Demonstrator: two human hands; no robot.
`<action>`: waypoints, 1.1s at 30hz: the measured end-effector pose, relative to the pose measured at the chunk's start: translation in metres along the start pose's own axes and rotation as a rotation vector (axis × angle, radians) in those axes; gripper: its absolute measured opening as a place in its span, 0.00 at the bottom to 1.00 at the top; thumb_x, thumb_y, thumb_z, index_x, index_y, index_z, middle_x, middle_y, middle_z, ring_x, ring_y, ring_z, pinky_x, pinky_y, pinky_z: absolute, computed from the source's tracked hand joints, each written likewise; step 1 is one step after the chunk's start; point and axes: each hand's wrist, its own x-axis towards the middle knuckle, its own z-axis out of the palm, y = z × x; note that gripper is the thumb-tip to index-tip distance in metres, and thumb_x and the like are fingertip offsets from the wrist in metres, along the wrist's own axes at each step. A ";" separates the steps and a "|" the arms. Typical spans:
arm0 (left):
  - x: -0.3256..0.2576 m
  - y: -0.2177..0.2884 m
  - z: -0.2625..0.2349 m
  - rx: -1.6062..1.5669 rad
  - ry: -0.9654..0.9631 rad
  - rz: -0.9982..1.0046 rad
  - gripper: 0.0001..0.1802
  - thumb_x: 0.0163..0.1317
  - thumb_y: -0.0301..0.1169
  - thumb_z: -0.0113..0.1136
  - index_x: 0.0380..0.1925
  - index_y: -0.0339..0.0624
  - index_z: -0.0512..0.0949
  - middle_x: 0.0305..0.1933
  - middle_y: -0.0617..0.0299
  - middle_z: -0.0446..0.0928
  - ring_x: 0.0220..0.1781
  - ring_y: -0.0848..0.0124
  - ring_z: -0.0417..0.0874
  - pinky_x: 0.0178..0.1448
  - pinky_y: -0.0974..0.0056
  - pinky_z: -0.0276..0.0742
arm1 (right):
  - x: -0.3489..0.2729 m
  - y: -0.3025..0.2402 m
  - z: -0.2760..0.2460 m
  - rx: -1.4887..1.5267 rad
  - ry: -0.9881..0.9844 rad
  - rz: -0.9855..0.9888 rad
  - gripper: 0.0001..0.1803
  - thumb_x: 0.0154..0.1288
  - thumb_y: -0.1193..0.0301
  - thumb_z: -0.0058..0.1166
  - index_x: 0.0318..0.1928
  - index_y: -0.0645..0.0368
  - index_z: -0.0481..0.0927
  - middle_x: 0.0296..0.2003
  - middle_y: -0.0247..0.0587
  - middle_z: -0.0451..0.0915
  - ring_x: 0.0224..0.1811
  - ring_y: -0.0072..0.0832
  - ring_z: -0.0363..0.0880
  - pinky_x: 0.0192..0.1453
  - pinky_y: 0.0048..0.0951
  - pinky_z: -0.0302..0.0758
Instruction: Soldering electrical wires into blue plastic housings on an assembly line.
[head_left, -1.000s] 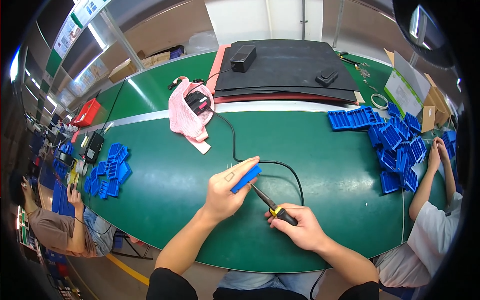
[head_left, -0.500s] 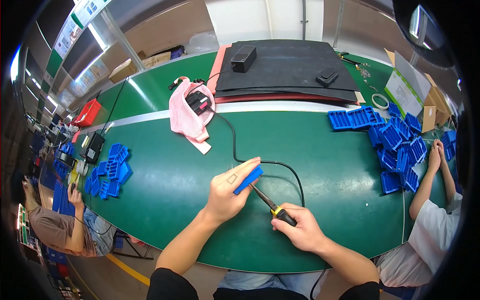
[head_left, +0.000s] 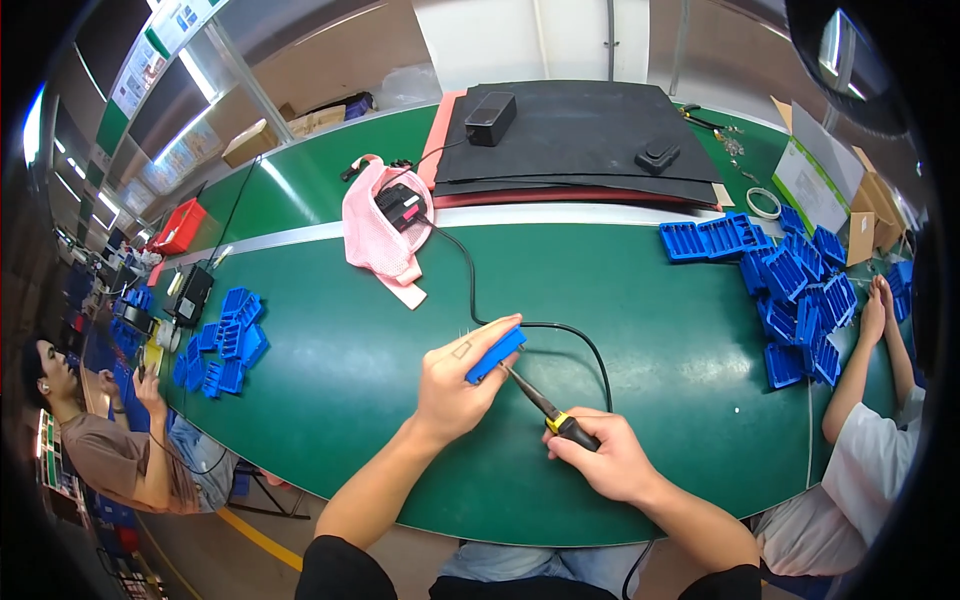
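Note:
A small blue plastic tray (head_left: 497, 356) is gripped in my left hand (head_left: 450, 388), tilted above the green table, with thin wires or pins sticking up behind the fingers. My right hand (head_left: 607, 456) is closed round the dark-and-yellow handles of long-nose pliers (head_left: 545, 405). The pliers' tip points up and left to the lower edge of the tray, close to my left fingertips. Whether the jaws clasp anything is too small to tell.
Blue trays lie piled at right (head_left: 790, 285) and at left (head_left: 222, 340). A black cable (head_left: 590, 350) loops behind my hands from a pink mesh bag (head_left: 372, 235). Black sheets (head_left: 570, 140) are stacked at the back. Other people sit on both sides.
The blue tray has turned slightly in my left hand, showing more of its flat face. My right hand and the pliers have hardly moved. The person at left has raised their head into view.

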 end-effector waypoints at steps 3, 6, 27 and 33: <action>0.001 0.003 -0.001 0.015 0.038 -0.001 0.20 0.53 0.17 0.65 0.48 0.34 0.80 0.49 0.51 0.83 0.45 0.61 0.87 0.50 0.67 0.80 | -0.002 -0.002 -0.002 0.057 -0.043 0.019 0.09 0.65 0.72 0.58 0.39 0.66 0.83 0.33 0.39 0.80 0.32 0.23 0.77 0.39 0.24 0.72; 0.000 0.007 0.000 0.035 0.058 0.001 0.20 0.53 0.18 0.66 0.48 0.34 0.79 0.49 0.50 0.83 0.44 0.61 0.87 0.48 0.67 0.81 | -0.003 -0.002 0.000 0.030 -0.079 -0.001 0.10 0.64 0.72 0.58 0.41 0.65 0.83 0.35 0.40 0.81 0.32 0.23 0.77 0.39 0.25 0.73; -0.003 0.003 0.007 0.156 0.098 0.141 0.20 0.52 0.18 0.67 0.48 0.34 0.79 0.49 0.47 0.82 0.46 0.56 0.87 0.46 0.64 0.83 | -0.002 -0.008 0.003 -0.070 -0.111 -0.002 0.07 0.63 0.74 0.57 0.31 0.66 0.80 0.32 0.39 0.78 0.33 0.25 0.76 0.39 0.25 0.71; -0.001 0.007 0.003 0.106 0.042 0.103 0.20 0.52 0.19 0.67 0.48 0.35 0.80 0.49 0.49 0.83 0.44 0.57 0.87 0.46 0.64 0.83 | -0.003 -0.010 0.002 -0.037 -0.115 -0.036 0.10 0.64 0.72 0.58 0.30 0.67 0.79 0.28 0.39 0.74 0.27 0.26 0.72 0.33 0.28 0.68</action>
